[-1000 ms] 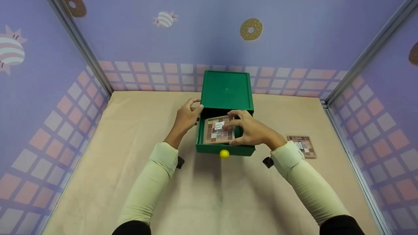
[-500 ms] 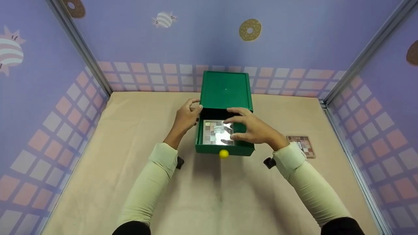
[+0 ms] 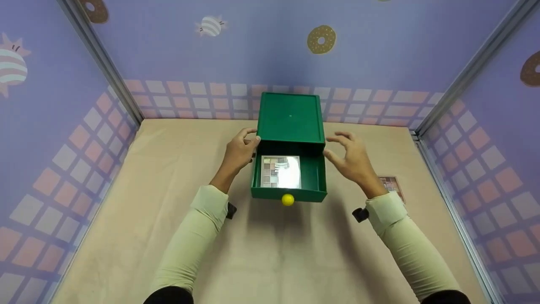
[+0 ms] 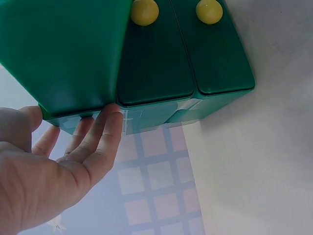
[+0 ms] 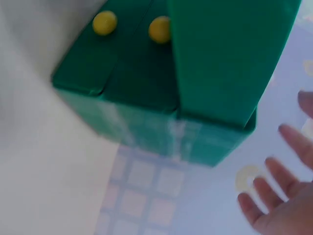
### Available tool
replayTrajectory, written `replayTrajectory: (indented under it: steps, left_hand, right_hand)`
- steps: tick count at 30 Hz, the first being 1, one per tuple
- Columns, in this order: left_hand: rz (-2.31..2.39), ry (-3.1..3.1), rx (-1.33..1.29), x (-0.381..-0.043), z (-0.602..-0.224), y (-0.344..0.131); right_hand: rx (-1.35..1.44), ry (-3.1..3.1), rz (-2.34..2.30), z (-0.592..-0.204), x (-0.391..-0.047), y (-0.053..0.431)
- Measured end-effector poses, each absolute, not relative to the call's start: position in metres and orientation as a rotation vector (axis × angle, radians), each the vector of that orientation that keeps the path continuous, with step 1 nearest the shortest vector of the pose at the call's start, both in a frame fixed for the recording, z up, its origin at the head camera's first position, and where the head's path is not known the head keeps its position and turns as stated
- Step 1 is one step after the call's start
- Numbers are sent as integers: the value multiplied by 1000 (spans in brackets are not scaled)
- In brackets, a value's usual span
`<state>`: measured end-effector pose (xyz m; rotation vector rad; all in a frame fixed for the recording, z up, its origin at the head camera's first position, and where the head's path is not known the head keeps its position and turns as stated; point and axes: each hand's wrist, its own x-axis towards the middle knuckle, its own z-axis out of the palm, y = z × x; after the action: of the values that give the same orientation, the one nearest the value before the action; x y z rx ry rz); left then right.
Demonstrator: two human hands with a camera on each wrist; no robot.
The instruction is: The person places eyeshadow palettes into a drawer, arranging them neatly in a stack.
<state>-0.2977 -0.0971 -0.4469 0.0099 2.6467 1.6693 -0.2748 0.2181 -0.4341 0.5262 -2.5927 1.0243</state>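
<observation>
A green drawer unit [image 3: 291, 116] with yellow knobs stands at the back, its top drawer [image 3: 313, 175] pulled out. Inside that drawer, toward the left, an eyeshadow palette [image 3: 280, 172] lies flat under a bright glare. My left hand [image 3: 239, 151] rests its fingers against the unit's left side, the thumb at the front corner. In the left wrist view the fingers of the left hand [image 4: 68, 161] look nearly straight. To the right of the unit is my right hand [image 3: 352, 158], holding nothing, its fingers spread. The right wrist view has that hand [image 5: 283, 191] apart from the unit.
A second eyeshadow palette [image 3: 391, 187] lies on the table at right, partly behind my right wrist. Two lower drawers show yellow knobs [image 4: 145, 11]. Patterned walls [image 3: 185, 99] enclose the table [image 3: 168, 177] at the back and sides.
My right hand has let go of the palette, which settled flat in the drawer. That hand then moved out to the right, beside the unit. The left hand stays put.
</observation>
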Motion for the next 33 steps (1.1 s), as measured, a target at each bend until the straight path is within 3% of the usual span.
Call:
replayTrajectory:
  steps: [14, 33]
  left_hand:
    - [1666, 2652, 14, -297, -445, -96]
    - [1675, 2629, 9, -297, -446, -97]
  right_hand:
    - [-97, -2813, 883, -482, -281, 285]
    - [-553, -3178, 684, -558, -255, 355]
